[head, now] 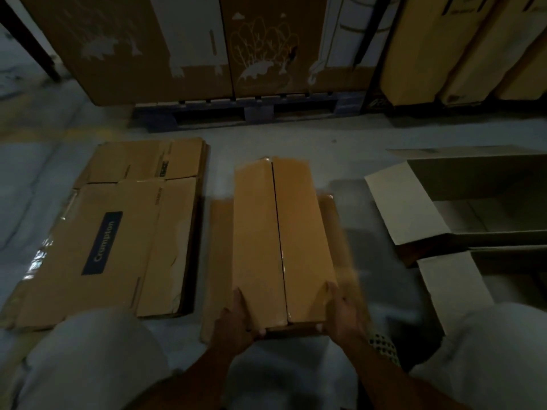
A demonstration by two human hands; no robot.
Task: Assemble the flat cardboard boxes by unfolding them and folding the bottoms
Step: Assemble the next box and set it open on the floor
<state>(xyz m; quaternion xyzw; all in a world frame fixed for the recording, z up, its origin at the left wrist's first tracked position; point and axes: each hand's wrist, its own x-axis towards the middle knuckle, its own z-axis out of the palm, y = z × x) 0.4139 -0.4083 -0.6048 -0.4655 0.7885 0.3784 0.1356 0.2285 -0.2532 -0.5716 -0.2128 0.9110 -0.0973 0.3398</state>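
A long brown cardboard box (266,232) stands on the floor in front of me with two flaps folded shut on top, a seam running down the middle. My left hand (236,321) grips its near left corner, thumb on top. My right hand (344,313) grips the near right corner. Side flaps stick out to the left and right of the box, the right one blurred. A stack of flat cardboard boxes (118,232) with a dark "Crompton" label lies on the floor to the left.
Two opened boxes (444,196) with flaps up stand at the right. A dark pallet (245,113) carrying large printed cartons sits at the back, more tan cartons (444,54) at back right. My knees in light trousers frame the bottom corners.
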